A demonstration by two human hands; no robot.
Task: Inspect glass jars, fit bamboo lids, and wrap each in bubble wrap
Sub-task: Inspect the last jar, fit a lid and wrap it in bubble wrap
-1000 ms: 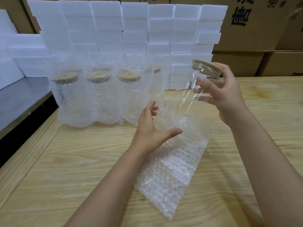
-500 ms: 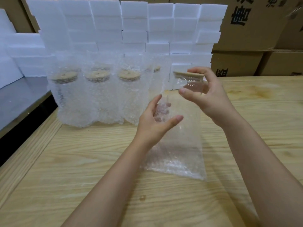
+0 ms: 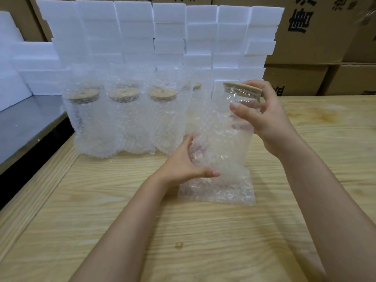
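Glass jar point(image 3: 239, 112) with a bamboo lid point(image 3: 242, 88) on top is near the middle of the desk point(image 3: 101, 200). It is held up and stands almost straight. Its lower part sits inside a bubble wrap bag point(image 3: 219, 186), and its top and lid stick out.

The right grip point(image 3: 268, 119) is curled round the top of the jar just under the lid, with the thumb in front and the fingers behind. The left grip point(image 3: 183, 165) holds the bag low on its left side. Its thumb is in front and its fingers are behind the wrap. The bottom of the bag is down by the desk, but I cannot tell if it touches.

Wrapped jars point(image 3: 122, 119) with lids stand in a row by the back left of the desk. White foam blocks point(image 3: 162, 33) are piled up along the back edge behind them. Brown cardboard boxes point(image 3: 315, 37) are stacked past the back right corner.
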